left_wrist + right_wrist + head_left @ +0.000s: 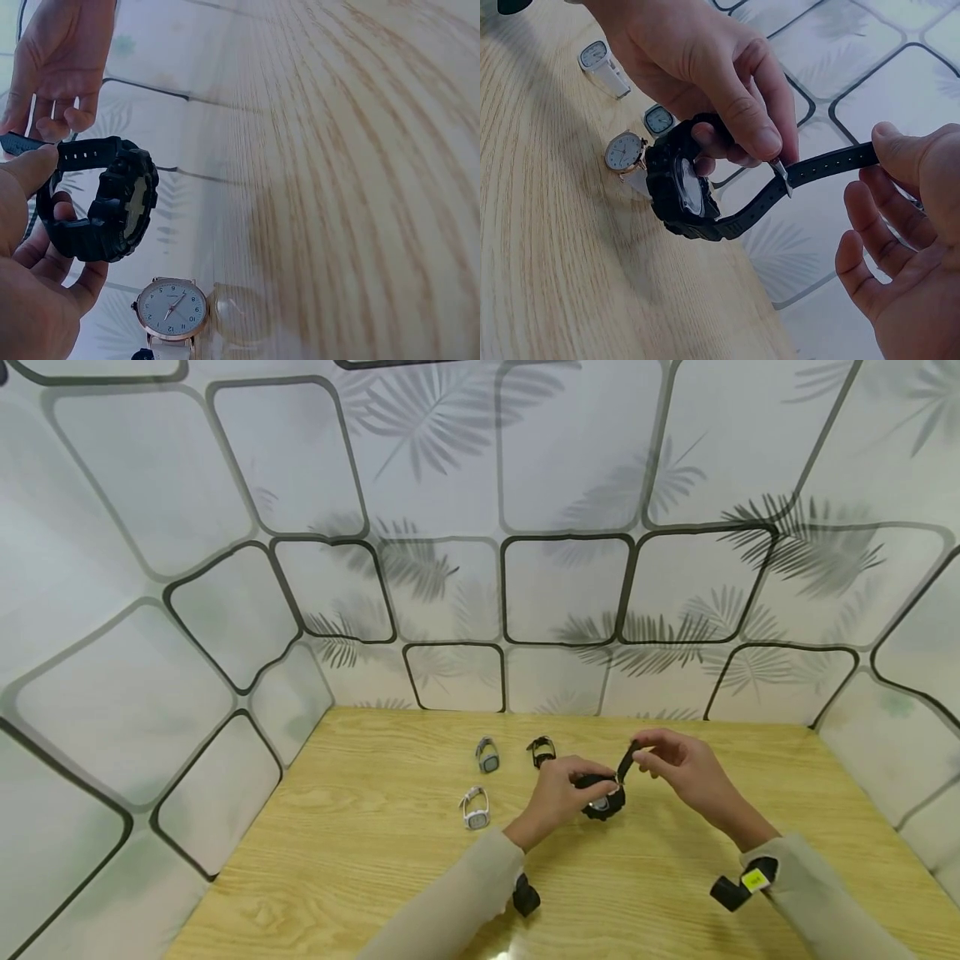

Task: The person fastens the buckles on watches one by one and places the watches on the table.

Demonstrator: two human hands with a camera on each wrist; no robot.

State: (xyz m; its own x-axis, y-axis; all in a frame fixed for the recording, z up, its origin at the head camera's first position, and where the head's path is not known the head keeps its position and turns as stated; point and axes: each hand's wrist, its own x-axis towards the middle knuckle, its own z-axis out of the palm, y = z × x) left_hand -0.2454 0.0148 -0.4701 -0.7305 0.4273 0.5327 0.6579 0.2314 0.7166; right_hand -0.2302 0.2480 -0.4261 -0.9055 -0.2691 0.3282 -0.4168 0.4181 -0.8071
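A chunky black wristwatch is held up between both hands over the table. My left hand grips it by the strap, with thumb and fingers near the metal buckle, as the right wrist view shows. The perforated strap runs through that buckle. Its free end is pinched between thumb and forefinger of my right hand, which pulls it out straight. In the left wrist view the strap forms a loop behind the watch case.
On the wooden table lie a white watch, a grey watch and a dark-strapped watch. A round rose-gold watch shows close by in the left wrist view. Patterned cloth walls enclose the back and sides.
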